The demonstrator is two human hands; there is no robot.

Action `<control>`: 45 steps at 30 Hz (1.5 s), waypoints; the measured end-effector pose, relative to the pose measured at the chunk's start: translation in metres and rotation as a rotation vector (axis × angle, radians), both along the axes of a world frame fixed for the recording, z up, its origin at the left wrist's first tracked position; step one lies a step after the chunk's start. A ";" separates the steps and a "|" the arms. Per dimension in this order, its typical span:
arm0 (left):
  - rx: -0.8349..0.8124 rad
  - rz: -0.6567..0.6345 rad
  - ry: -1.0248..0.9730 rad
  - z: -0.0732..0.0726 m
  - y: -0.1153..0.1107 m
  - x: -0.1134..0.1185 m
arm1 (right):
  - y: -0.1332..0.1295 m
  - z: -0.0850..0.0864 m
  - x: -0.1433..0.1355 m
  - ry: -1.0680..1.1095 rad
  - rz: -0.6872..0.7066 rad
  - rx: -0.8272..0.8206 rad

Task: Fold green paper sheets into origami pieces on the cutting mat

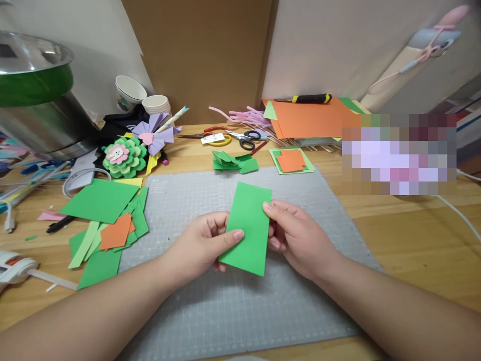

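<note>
A plain green paper rectangle (248, 225) is held up between both hands over the grey cutting mat (180, 311). My left hand (210, 238) pinches its lower left side, thumb flat on the front and fingers behind. On the right edge, my right hand (300, 233) grips it with the thumb near the upper corner; its other fingers curl behind. Beyond the paper, folded green paper pieces (235, 162) lie at the mat's far edge. Beside them sits a small stack of green squares with an orange piece (291, 160) on top.
Green and orange paper scraps (101, 200) pile up at the mat's left. Scissors (248, 139), a yellow-black utility knife (310, 99) and orange sheets (315, 120) lie at the back. A glue gun (15, 268) is at the left edge, below a large metal pot (41, 120).
</note>
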State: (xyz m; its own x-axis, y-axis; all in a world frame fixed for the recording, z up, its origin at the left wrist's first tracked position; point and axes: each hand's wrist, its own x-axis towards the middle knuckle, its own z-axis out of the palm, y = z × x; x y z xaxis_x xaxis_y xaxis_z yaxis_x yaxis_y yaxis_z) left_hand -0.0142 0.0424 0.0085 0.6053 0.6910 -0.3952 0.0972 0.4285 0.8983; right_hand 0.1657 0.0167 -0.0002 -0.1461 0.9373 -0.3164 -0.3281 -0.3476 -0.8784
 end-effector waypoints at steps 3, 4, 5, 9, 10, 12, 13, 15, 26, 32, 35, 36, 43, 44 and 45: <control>-0.018 0.064 -0.045 -0.004 0.003 -0.002 | -0.002 0.000 0.001 0.008 0.149 -0.070; -0.028 0.080 -0.061 -0.005 0.004 -0.002 | -0.003 0.001 0.001 0.002 0.211 -0.093; -0.036 0.092 -0.075 -0.006 0.005 -0.003 | -0.004 0.001 0.001 -0.004 0.266 -0.113; -0.062 0.087 -0.079 -0.006 0.004 -0.002 | -0.005 0.004 0.001 -0.045 0.302 -0.112; -0.048 0.095 -0.078 -0.006 0.003 -0.002 | -0.004 0.004 0.001 -0.057 0.269 -0.099; 0.098 0.186 -0.077 -0.005 0.001 -0.001 | -0.003 0.005 0.000 -0.069 0.211 -0.092; 0.248 0.242 -0.061 -0.005 0.000 -0.001 | -0.002 0.005 0.000 -0.060 0.191 -0.100; 0.645 0.281 0.026 -0.004 -0.002 -0.003 | -0.002 0.004 -0.001 -0.023 0.189 -0.123; 0.155 0.493 -0.160 0.018 -0.014 -0.004 | -0.004 0.006 0.013 -0.203 -0.063 0.376; 0.008 0.354 -0.159 0.011 -0.016 0.001 | -0.013 0.009 -0.004 0.460 0.538 -0.185; 0.067 0.316 -0.115 0.008 -0.016 0.000 | -0.015 0.006 -0.007 0.556 0.605 -0.248; 0.118 0.328 -0.092 0.008 -0.017 0.000 | -0.015 0.005 -0.007 0.564 0.607 -0.239; 0.509 0.501 0.077 0.006 -0.018 -0.001 | -0.013 0.000 -0.006 0.550 0.603 -0.230; 0.533 0.503 0.079 0.006 -0.018 -0.001 | -0.013 0.001 -0.006 0.557 0.611 -0.237; 0.553 0.505 0.073 0.006 -0.018 -0.001 | -0.013 0.001 -0.006 0.566 0.617 -0.245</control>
